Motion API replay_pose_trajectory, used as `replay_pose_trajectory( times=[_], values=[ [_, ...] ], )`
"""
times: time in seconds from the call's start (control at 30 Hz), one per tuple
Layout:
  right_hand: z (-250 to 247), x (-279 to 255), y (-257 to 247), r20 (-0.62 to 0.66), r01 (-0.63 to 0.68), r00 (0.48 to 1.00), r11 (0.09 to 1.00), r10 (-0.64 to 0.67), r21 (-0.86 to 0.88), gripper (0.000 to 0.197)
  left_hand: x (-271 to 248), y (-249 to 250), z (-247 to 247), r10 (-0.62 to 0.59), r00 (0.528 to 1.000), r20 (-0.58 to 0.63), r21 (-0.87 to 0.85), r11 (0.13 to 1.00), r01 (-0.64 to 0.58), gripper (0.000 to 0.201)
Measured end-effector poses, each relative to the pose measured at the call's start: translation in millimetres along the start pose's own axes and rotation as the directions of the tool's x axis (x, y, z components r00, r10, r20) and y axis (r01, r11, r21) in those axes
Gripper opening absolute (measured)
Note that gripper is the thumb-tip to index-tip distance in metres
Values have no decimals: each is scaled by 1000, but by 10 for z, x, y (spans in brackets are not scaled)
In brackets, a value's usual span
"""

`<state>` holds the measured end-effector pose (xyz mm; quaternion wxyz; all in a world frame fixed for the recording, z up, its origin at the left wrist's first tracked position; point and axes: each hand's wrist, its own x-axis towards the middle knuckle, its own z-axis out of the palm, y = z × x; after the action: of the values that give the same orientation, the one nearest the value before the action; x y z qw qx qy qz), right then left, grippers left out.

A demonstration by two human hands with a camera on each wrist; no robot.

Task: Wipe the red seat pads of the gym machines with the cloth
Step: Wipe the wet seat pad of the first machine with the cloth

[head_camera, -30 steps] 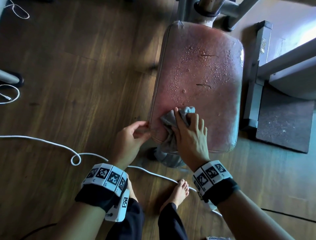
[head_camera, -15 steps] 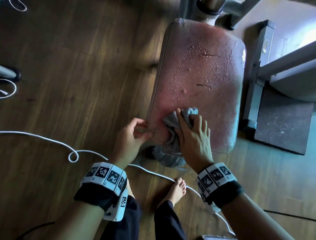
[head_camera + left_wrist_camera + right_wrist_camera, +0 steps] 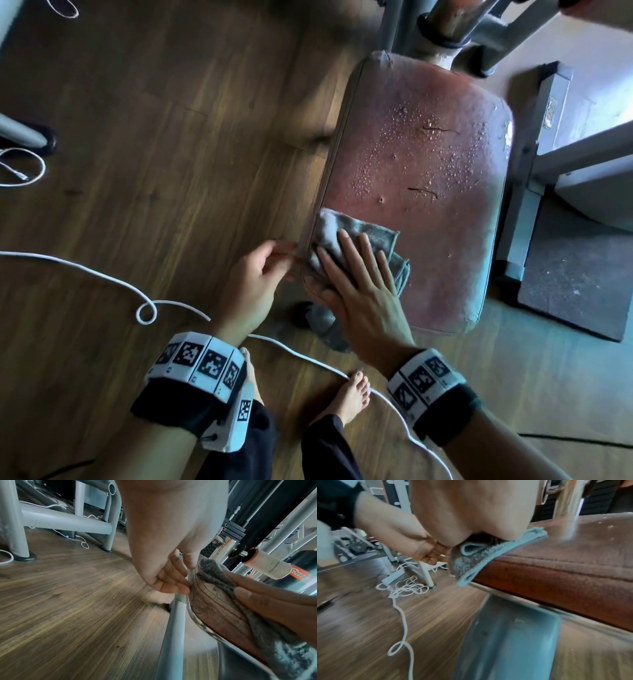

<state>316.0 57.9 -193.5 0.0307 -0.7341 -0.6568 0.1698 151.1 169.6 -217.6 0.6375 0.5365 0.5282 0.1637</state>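
Flattened since earlier: right hand (image 3: 359,284) fingers now straight, pressing cloth (image 3: 356,236) at pad (image 3: 428,192) 7 o'clock corner | left hand (image 3: 255,274) fingers loosely curled, touching pad's edge | risk: cloth overhangs edge, could slip onto floor (image 3: 154,137); droplets toward 12 unwiped

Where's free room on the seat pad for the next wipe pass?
Free: the pad beyond the cloth up to the post, and its right half along the grey frame; droplets there. Crowded: near-left corner, right hand flat on the cloth, left hand at the edge.
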Motion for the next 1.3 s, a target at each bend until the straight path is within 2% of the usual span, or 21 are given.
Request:
replay_pose_trajectory(
  times=[0.2, 0.33, 0.43, 0.53, 0.63, 0.7, 0.83, 0.9, 1.0, 1.07, 1.2, 1.3],
  values=[
    [-223, 781, 531, -24, 112, 993, 987, -116, -119, 55, -21, 52, 39, 30, 999, 42, 99, 995, -34, 13],
    [-424, 1504, 944, -18, 134, 990, 972, -140, -192, 55, -22, 110, 124, 100, 995, -12, 195, 976, -95, 32],
    [-613, 1988, 1145, -14, 77, 997, 975, -82, -211, 57, 14, 85, 164, 97, 995, -34, 228, 970, -87, 40],
    [-753, 2373, 1257, -42, -50, 998, 983, 43, -179, 57, 11, 58, 193, 175, 984, -40, 271, 949, -158, 42],
    [-808, 2604, 1295, -99, -208, 975, 974, 199, -93, 56, 1, 66, 231, 224, 971, -79, 304, 933, -190, 39],
    [-796, 2633, 1255, -99, -250, 965, 965, 242, -78, 57, -4, 56, 239, 254, 963, -95, 314, 925, -213, 37],
    [-678, 2333, 1043, -115, -203, 975, 973, 190, -110, 65, -39, 50, 257, 240, 964, -111, 335, 923, -191, 34],
    [-545, 1974, 863, -84, -103, 992, 989, 95, -106, 64, -63, 71, 272, 207, 970, -126, 335, 930, -155, 35],
    [-300, 1248, 583, -87, 15, 996, 998, -20, -58, 60, -94, 86, 284, 224, 965, -135, 346, 924, -166, 32],
    [-177, 721, 461, -83, 5, 997, 1000, -6, -18, 60, -121, 82, 302, 215, 964, -159, 289, 943, -162, 32],
    [-84, -278, 512, -58, -112, 992, 994, 111, 0, 63, -160, 181, 488, 131, 978, -162, 83, 990, -118, 44],
    [-91, -846, 701, -46, -202, 979, 979, 201, -22, 64, -39, 317, 707, 81, 995, -64, 111, 991, -74, 80]
  ],
)
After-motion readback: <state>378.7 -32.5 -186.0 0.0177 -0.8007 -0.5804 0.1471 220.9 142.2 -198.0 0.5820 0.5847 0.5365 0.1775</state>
